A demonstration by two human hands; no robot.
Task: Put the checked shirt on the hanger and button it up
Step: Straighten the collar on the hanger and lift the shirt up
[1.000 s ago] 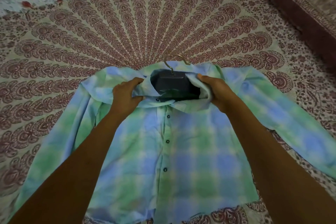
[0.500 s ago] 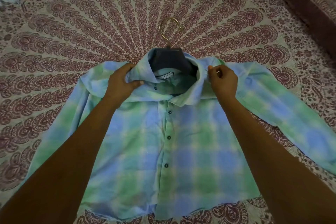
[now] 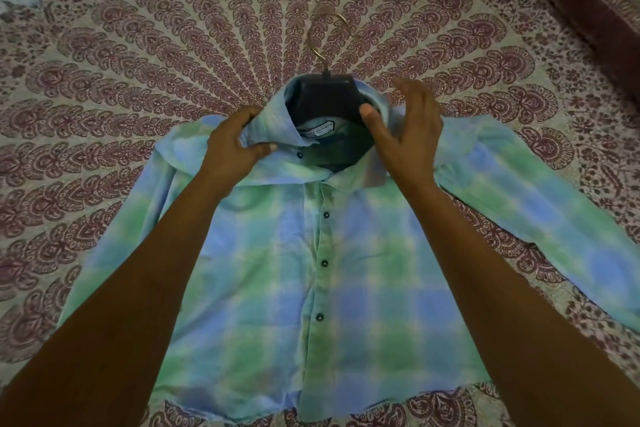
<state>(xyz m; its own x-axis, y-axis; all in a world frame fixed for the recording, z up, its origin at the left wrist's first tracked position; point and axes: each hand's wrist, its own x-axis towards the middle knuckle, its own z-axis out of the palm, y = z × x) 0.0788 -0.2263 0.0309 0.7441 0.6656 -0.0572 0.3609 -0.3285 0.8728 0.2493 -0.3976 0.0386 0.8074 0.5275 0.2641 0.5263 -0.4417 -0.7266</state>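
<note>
shirt (image 3: pixel 311 270) flat on bedspread (image 3: pixel 138 45), hanger (image 3: pixel 323 94) inside (collar end)

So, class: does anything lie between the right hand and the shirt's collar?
Nothing visible does. The right hand is open at the collar, which the left hand grips.

A small white label (image 3: pixel 317 128) sat inside the neck of the checked shirt (image 3: pixel 346 270), right by the dark hanger (image 3: pixel 322 94). It had a few thin lines of dark print on it, but the letters were too small and blurry to read. No words or numbers could be read anywhere else.
</note>
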